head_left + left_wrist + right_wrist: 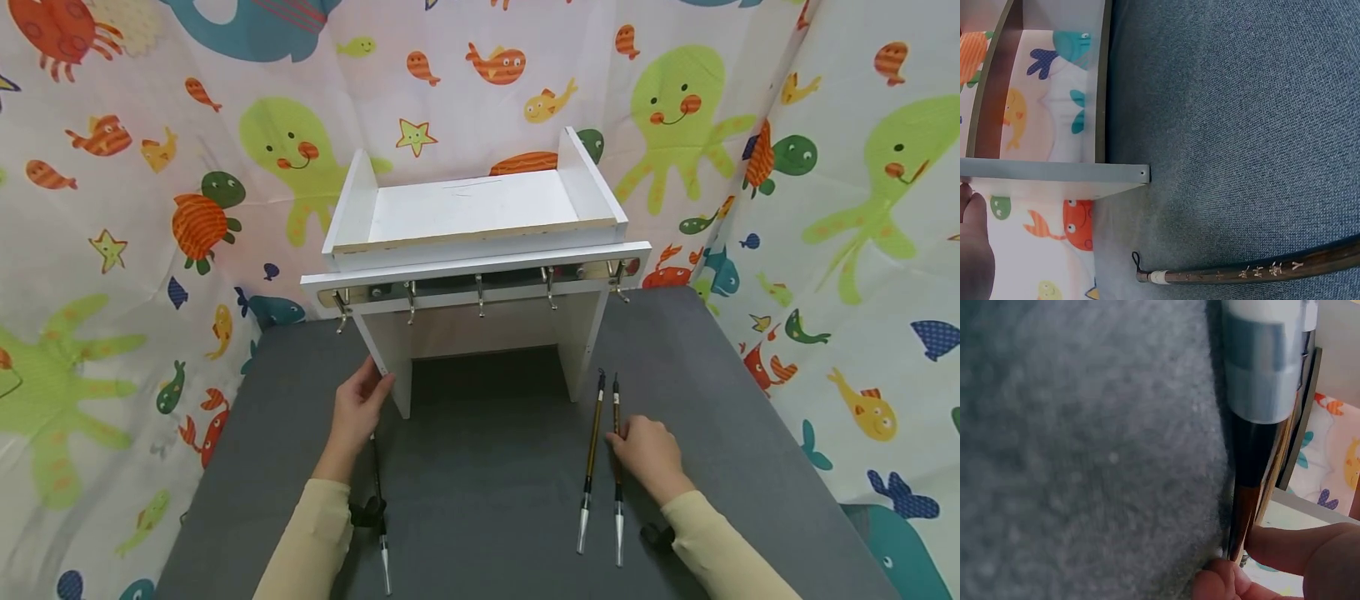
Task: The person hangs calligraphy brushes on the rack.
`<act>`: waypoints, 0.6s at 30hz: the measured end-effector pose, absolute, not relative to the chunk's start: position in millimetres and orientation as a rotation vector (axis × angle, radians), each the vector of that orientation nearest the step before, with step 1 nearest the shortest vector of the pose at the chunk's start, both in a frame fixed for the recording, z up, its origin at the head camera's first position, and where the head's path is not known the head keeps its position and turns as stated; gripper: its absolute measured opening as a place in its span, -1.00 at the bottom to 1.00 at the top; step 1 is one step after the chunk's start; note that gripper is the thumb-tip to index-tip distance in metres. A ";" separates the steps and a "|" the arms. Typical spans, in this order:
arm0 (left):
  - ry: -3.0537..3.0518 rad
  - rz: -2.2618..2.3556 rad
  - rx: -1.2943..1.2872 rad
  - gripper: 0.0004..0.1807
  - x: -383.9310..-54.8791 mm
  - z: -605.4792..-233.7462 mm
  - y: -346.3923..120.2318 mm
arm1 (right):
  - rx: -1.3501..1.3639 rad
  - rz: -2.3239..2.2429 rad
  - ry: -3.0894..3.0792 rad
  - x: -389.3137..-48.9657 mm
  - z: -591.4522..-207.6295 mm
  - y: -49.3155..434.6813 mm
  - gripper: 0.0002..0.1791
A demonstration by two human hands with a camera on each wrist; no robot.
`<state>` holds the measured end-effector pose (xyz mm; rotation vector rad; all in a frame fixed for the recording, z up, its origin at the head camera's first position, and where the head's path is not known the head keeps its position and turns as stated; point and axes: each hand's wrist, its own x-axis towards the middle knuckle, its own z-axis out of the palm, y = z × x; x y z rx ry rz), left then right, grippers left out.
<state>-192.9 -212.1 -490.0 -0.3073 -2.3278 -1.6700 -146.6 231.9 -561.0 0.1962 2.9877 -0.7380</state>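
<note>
A white shelf with hooks (480,257) stands on the grey cloth. My left hand (356,417) grips the front edge of its left side panel (1054,170), thumb on one side and fingers on the other. Beside that forearm lies a calligraphy brush (384,542), its dark inscribed handle (1260,272) showing in the left wrist view. To the right of the shelf, my right hand (648,454) pinches a second calligraphy brush (618,500) by its handle; its clear cap (1260,381) is close in the right wrist view. A third brush (592,450) lies just left of it.
Several metal hooks (480,296) hang along the shelf's front rail, and an open tray (472,204) forms its top. A curtain printed with sea animals (450,100) surrounds the grey table surface (487,483) at the back and sides.
</note>
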 end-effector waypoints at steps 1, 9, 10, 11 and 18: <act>-2.326 -1.672 -0.310 -0.46 -193.1 -489.9 -212.2 | 0.203 -0.733 2.991 -147.1 -561.1 231.7 -0.49; -2.304 -1.764 -0.300 -0.46 -195.4 -490.1 -213.8 | 0.277 -0.841 2.978 -146.6 -552.0 235.2 -0.49; -2.304 -1.766 -0.300 -0.46 -195.5 -489.9 -213.8 | 0.283 -0.868 2.979 -146.6 -549.8 236.0 -0.50; -2.307 -1.762 -0.300 -0.46 -195.3 -489.6 -213.8 | 0.289 -0.895 2.988 -146.4 -547.5 236.8 -0.53; -2.323 -1.734 -0.288 -0.46 -194.0 -489.4 -213.2 | 0.319 -1.116 2.985 -138.7 -525.8 239.5 -0.66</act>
